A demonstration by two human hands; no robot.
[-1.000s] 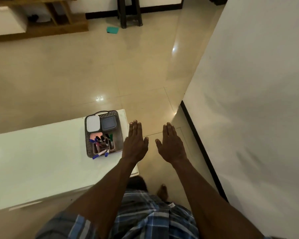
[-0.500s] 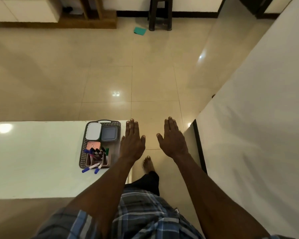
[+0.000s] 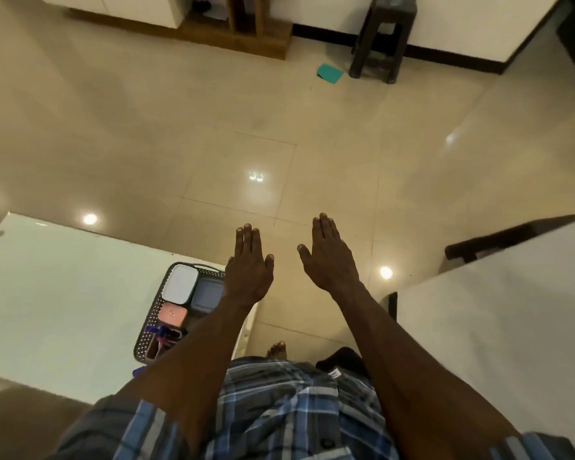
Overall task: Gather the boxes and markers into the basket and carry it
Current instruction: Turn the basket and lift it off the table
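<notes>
A dark perforated basket (image 3: 150,322) sits at the right end of a white table (image 3: 57,293). Inside it lie a white box (image 3: 179,283), a grey-blue box (image 3: 207,294), a small pink box (image 3: 172,314) and a holder of markers (image 3: 161,336) with blue caps. One blue marker tip (image 3: 138,370) pokes out past the basket's near edge. My left hand (image 3: 249,270) is flat, palm down, fingers straight, just right of the basket; its forearm covers the basket's right side. My right hand (image 3: 328,257) is held out flat over the floor. Both hold nothing.
Glossy beige floor tiles stretch ahead. A white wall (image 3: 498,343) with dark skirting rises at the right. A dark stool (image 3: 380,38), a teal object (image 3: 330,73) on the floor and a wooden shelf unit (image 3: 239,34) stand at the far side. My bare foot (image 3: 276,349) shows below.
The view has turned, so the table and basket slid lower left in frame and my left forearm now covers part of the basket. Both hands stay flat and apart.
</notes>
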